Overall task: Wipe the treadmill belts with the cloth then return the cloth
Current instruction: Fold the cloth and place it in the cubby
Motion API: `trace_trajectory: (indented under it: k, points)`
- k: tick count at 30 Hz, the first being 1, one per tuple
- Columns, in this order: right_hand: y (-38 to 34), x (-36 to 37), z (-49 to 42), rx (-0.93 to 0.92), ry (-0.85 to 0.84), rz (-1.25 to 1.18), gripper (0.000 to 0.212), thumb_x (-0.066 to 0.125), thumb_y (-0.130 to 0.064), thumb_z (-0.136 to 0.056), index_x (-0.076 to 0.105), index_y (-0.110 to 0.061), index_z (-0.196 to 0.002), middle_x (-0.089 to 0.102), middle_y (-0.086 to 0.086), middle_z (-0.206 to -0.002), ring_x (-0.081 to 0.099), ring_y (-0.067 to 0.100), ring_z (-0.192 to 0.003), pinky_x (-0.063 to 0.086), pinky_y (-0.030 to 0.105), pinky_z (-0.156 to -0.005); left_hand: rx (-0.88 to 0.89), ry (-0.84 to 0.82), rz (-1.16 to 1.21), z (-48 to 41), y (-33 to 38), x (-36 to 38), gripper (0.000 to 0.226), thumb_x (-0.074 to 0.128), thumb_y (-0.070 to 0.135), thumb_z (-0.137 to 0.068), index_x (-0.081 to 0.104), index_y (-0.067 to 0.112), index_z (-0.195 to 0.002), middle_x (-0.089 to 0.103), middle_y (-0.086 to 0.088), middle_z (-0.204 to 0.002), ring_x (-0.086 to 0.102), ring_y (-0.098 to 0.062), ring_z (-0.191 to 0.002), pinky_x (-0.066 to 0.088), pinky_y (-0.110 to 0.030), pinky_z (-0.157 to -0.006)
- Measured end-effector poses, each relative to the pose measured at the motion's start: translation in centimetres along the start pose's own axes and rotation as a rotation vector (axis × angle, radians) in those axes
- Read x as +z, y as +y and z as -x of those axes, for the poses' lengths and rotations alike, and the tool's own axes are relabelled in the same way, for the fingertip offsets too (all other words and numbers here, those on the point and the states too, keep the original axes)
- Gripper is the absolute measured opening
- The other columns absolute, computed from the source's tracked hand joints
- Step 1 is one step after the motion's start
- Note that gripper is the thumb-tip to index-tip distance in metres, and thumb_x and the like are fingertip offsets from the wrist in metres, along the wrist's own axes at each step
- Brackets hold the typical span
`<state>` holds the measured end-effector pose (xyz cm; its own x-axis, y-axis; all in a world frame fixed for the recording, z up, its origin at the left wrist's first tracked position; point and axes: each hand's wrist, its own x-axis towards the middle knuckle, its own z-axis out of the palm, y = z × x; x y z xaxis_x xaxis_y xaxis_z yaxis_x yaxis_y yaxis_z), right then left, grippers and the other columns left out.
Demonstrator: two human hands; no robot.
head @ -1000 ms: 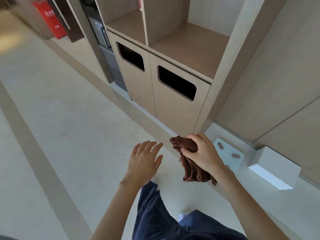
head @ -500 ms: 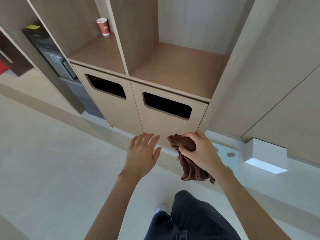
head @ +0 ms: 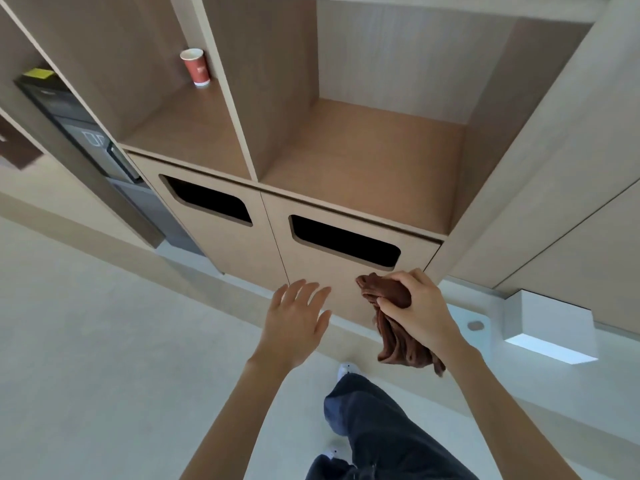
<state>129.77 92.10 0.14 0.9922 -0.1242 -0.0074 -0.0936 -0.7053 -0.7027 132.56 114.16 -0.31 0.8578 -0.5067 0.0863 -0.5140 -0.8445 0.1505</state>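
The right hand [head: 414, 308] grips the brown cloth [head: 394, 327] in a closed fist, fingers [head: 401, 280] curled over the bunched top and the thumb pressed in from the near side; the rest of the cloth hangs loose below the fist, clear of the floor. The left hand [head: 294, 322] is open and holds nothing, palm down, its fingers [head: 304, 289] extended and slightly spread, just beside the cloth but apart from it. Directly beyond both sets of fingertips stands a light wood cabinet [head: 346, 268] with two lower doors, each cut with a dark slot; the right slot [head: 344, 241] lies just above the curled fingers of the right hand, the left slot [head: 207, 204] up and to the left of the open hand. Above the doors are two open shelf bays; the one above the right hand [head: 367, 174] is bare, the other holds a red paper cup [head: 196, 71] standing upright near the divider. Right of the gripping fingers, a white block [head: 550, 327] sits at the foot of the wall panels. Below the hands, a dark trouser leg [head: 374, 410] and a white shoe toe [head: 346, 368] are over pale flooring [head: 104, 358]. A dark appliance [head: 79, 133] stands in the recess far left of the open hand.
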Motion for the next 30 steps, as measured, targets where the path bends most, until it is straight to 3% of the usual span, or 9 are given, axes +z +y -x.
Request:
trace_trajectory:
  k: [4,8,15,20,24,30]
  points:
    - [0.8,-0.3,-4.3,-0.002,0.009,-0.006,0.029,0.071,-0.021,-0.078,0.064,-0.022,-0.106,0.049,-0.004,-0.095,0.056,0.013,-0.087,0.040,0.015,-0.080,0.011,-0.062,0.031,-4.9,-1.0,0.5,0.040,0.051,0.032,-0.093,0.054,0.017,-0.130,0.057,-0.006,-0.129,0.049,-0.027,-0.123,0.037,-0.043,-0.105]
    - [1.5,-1.1,-8.6,-0.019,-0.005,0.007,0.028,0.071,-0.019,-0.078,0.064,-0.018,-0.105,0.052,0.001,-0.097,0.058,0.017,-0.088,0.042,0.021,-0.082,0.041,-0.140,-0.011,-9.6,-1.7,1.7,0.047,0.026,0.041,-0.099,0.032,0.025,-0.143,0.037,0.001,-0.146,0.027,-0.019,-0.137,0.017,-0.038,-0.114]
    - [1.9,-3.2,-16.1,-0.040,0.023,0.100,0.034,0.071,-0.023,-0.076,0.064,-0.020,-0.109,0.056,0.003,-0.101,0.059,0.023,-0.092,0.045,0.032,-0.080,0.008,-0.110,0.025,-15.1,-2.1,1.3,0.045,0.035,0.037,-0.098,0.040,0.021,-0.139,0.046,-0.003,-0.140,0.035,-0.023,-0.134,0.024,-0.040,-0.112]
    - [1.6,-4.6,-22.0,0.013,0.061,0.166,0.042,0.066,-0.032,-0.083,0.057,-0.021,-0.123,0.051,0.007,-0.109,0.055,0.030,-0.104,0.043,0.035,-0.087,0.071,-0.007,0.042,-18.4,-2.3,0.5,0.035,0.059,0.025,-0.088,0.061,0.011,-0.120,0.064,-0.009,-0.117,0.057,-0.029,-0.113,0.044,-0.044,-0.098]
    - [2.7,-5.0,-24.1,0.132,-0.035,0.228,0.056,0.057,-0.046,-0.089,0.042,-0.025,-0.138,0.042,0.012,-0.132,0.035,0.033,-0.128,0.030,0.045,-0.108,0.119,-0.109,0.013,-20.6,-2.4,1.1,0.043,0.039,0.035,-0.097,0.045,0.018,-0.136,0.049,-0.003,-0.137,0.040,-0.023,-0.130,0.027,-0.040,-0.109]
    - [5.7,-5.4,-21.0,0.268,0.036,0.069,0.033,0.058,-0.014,-0.090,0.058,-0.015,-0.123,0.050,0.012,-0.124,0.055,0.025,-0.111,0.044,0.036,-0.096,0.226,-0.160,-0.012,-23.1,-3.0,2.2,0.047,0.035,0.038,-0.097,0.033,0.021,-0.141,0.038,-0.002,-0.143,0.032,-0.021,-0.133,0.022,-0.038,-0.111]
